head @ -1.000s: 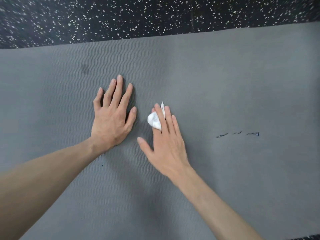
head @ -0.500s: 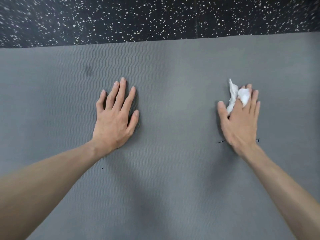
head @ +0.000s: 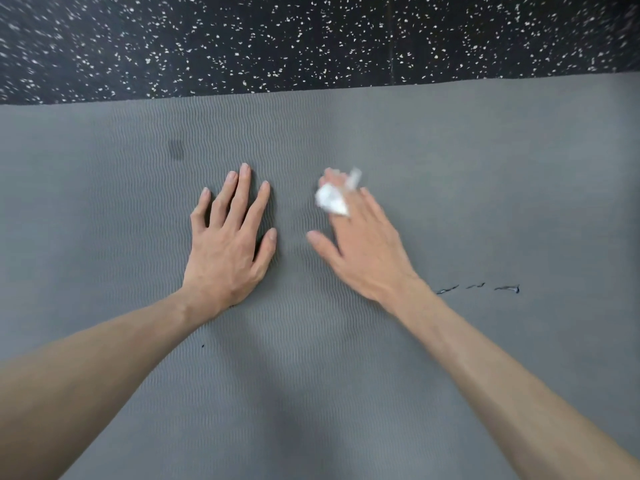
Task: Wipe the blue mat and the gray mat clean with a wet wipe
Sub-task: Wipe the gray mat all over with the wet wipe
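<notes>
Mat: we see the ribbed gray foam mat (head: 450,174) filling most of the view, its long axis running left to right, with the black speckled rubber floor (head: 311,39) beyond its far edge. No blue mat is in view.

Left hand: our left hand (head: 230,242) lies flat on the mat with fingers spread and straight, pressing down and gripping nothing; we judge it is bracing the mat.

Right hand: our right hand (head: 360,247) lies just right of the left, palm down, fingers extended over the crumpled white wet wipe (head: 332,199).

Grip: the wipe is trapped under the fingertips and bunches up between them; the hand is motion-blurred, so it may be pressed rather than pinched, and we cannot tell which.

Marks: a dark smudge (head: 176,150) sits beyond and left of the left hand; short dark scuff marks (head: 478,288) run in a row to the right of the right wrist, near it.

Key relation: the scuffs lie rightward and nearer us than the wipe, on the right hand's side; the smudge lies leftward, past the bracing hand.

Judgement: the gray mat is only partly wiped, since both marks remain.
</notes>
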